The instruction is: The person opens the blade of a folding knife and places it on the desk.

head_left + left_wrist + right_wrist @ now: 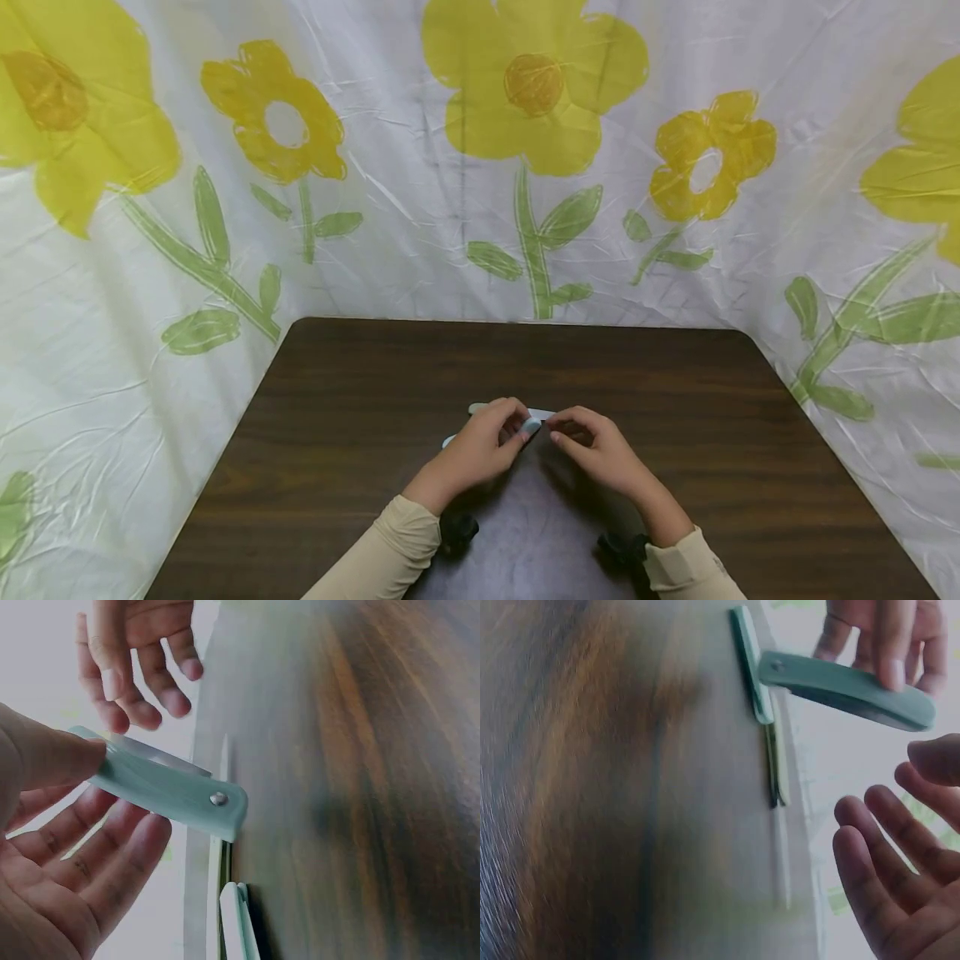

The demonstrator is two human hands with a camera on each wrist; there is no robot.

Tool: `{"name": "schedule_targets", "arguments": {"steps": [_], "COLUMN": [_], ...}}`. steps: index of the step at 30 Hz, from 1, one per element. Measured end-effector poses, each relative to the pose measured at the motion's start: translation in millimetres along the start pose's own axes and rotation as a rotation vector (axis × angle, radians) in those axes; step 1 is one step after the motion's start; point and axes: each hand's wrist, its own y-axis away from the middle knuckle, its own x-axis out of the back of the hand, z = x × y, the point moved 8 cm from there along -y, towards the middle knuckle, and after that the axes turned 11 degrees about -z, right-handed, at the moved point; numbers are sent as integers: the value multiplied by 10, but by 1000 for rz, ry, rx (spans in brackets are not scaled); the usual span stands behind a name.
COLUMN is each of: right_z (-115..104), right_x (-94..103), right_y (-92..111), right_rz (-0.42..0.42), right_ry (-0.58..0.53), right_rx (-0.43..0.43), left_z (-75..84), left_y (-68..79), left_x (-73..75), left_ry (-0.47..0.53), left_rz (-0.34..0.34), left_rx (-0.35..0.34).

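Knife (165,785) pinched in our left hand (480,442), right hand (606,452) empty, fingers apart: we should avoid the blade (169,757).

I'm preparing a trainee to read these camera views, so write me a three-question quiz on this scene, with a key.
1. Which hand pinches the mint-green folding knife?
2. True or false: its blade points straight out, away from the handle.
3. What is printed on the cloth behind the table?
a) blue stripes
b) yellow flowers
c) red dots

Key
1. The left hand; the right hand holds nothing.
2. False: it lies folded along the handle.
3. b
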Motion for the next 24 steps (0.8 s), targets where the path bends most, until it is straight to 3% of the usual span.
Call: {"name": "schedule_targets", "arguments": {"steps": [15, 24], "right_z": [-143, -198], "right_x": [-29, -41], "right_y": [-90, -138], "right_rz": [81, 93], "right_ry": [-140, -237], "right_rx": [39, 38], "left_z": [23, -1], "left_y": [-9, 24], "left_x": [77, 151], "left_ry": [245, 326], "left_rz": [118, 160], "left_rx": [-29, -7]}}
